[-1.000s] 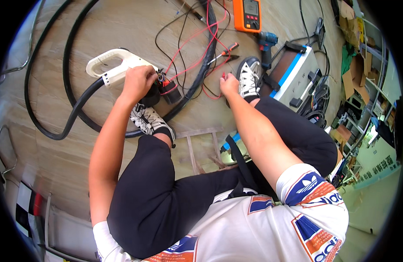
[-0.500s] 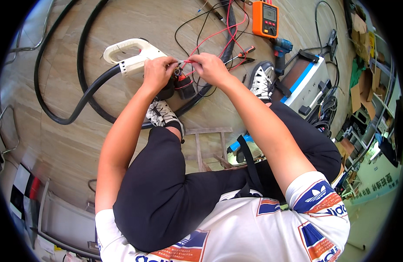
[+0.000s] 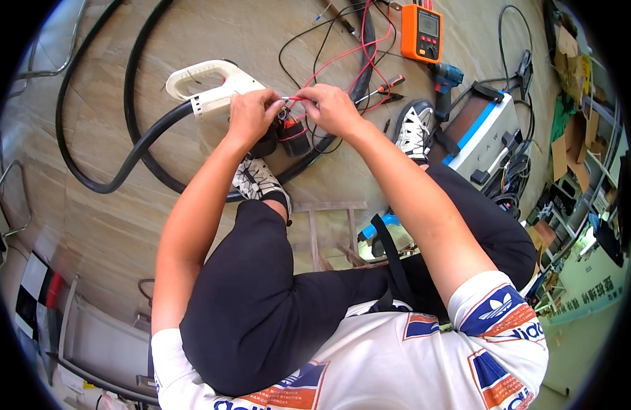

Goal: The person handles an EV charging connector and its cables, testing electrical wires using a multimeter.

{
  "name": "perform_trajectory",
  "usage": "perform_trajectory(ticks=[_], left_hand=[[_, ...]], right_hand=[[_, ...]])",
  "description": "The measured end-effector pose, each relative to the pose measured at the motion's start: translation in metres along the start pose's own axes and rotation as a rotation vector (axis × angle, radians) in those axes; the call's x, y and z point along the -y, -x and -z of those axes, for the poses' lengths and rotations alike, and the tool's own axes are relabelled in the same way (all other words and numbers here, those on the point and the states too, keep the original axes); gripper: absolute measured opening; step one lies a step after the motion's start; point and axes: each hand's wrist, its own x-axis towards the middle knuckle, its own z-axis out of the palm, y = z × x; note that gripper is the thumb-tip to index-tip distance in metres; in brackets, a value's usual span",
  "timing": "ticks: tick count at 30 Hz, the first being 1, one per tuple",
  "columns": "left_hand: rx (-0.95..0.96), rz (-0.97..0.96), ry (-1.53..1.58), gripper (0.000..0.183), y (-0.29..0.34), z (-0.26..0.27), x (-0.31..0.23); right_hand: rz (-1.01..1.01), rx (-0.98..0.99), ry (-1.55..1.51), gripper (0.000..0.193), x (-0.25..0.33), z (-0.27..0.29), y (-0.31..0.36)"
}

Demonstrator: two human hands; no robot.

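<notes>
My right hand (image 3: 330, 109) is closed in a pinch on a red test probe (image 3: 298, 98). The probe's tip points left, toward my left hand (image 3: 251, 115), whose fingertips are pressed together around a small pale piece at that tip; what it is I cannot make out. Just past my left hand lies a white charging gun (image 3: 216, 80) with a looped handle and a thick black cable (image 3: 151, 133). Below my fingertips sits the round black end (image 3: 295, 140) of a part with red and orange wires. Red test leads (image 3: 322, 66) run from the hands' area toward an orange meter (image 3: 421, 34).
A screwdriver (image 3: 391, 84) lies right of my right hand. Beyond my shoe stand a blue cordless drill (image 3: 445, 78) and a silver case (image 3: 483, 140) with a blue stripe. A wooden stool frame (image 3: 329, 206) is between my legs. Shelves with cardboard (image 3: 572, 154) line the far right.
The whole view has shifted slightly, so things sit a little more to the right and lower. Both hands keep the same pinched hold, close together.
</notes>
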Motion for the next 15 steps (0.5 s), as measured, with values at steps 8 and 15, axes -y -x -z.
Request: perform_trajectory(ticks=[8, 15], left_hand=[[-0.012, -0.002, -0.002, 0.014, 0.002, 0.009, -0.011], [0.047, 0.004, 0.07, 0.017, 0.001, 0.016, -0.009]], right_hand=[[0.108, 0.018, 0.011, 0.016, 0.003, 0.011, -0.008], [0.177, 0.188, 0.122, 0.014, 0.008, 0.026, -0.028]])
